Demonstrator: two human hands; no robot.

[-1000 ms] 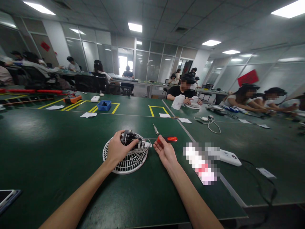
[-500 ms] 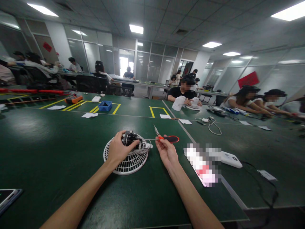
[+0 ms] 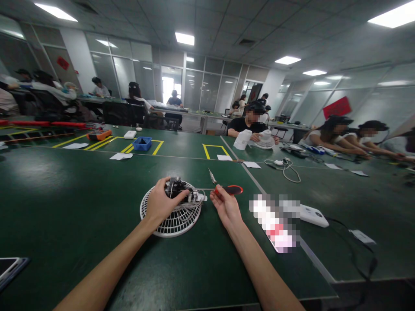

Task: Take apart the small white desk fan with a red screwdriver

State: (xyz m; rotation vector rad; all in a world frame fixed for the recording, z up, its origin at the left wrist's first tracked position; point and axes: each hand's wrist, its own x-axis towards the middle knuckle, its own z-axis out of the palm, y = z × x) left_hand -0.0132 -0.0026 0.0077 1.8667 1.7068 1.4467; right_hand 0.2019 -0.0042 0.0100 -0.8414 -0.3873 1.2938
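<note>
While wide in span, left hand (image 3: 161, 202) around black mechanism (image 3: 176, 185), right hand (image 3: 228, 208) in a pinch on screwdriver (image 3: 233, 190)

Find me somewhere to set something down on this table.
Bare tabletop reaches from the white fan grille left toward the phone; another patch lies between your forearms, nearer than the grille. It's crowded right of the grille: screwdriver in your right hand, slim pointed tool beyond.
</note>
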